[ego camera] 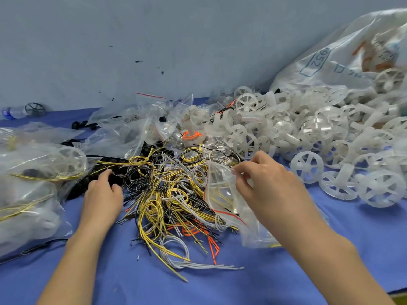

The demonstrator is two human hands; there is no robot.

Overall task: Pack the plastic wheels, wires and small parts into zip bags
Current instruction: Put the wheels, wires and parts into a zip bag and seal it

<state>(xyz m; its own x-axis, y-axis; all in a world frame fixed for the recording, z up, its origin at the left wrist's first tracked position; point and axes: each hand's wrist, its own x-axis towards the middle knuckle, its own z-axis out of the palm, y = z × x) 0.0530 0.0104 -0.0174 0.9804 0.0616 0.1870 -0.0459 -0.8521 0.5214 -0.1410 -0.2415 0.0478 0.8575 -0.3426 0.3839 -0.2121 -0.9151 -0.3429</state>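
r hand (264, 179) fingers pinch clear zip bag (220, 192) at 3 o'clock of wire pile (167, 194), mid table (220, 287). l hand (103, 192) fingers curled on black parts (120, 172) at 9, grip unclear. wheels (308, 133) heaped at 2.

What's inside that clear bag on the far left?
Through the bag, a white wheel and yellow wires show. Folds and glare in the plastic hide whatever lies deeper.

your right hand (264, 183) pinches the top of a clear zip bag (222, 194) over the wires (167, 201) on the blue table (198, 289), your left hand (103, 192) rests on black parts (114, 172) at the tangle's left edge, white wheels (308, 133) heaped at right.
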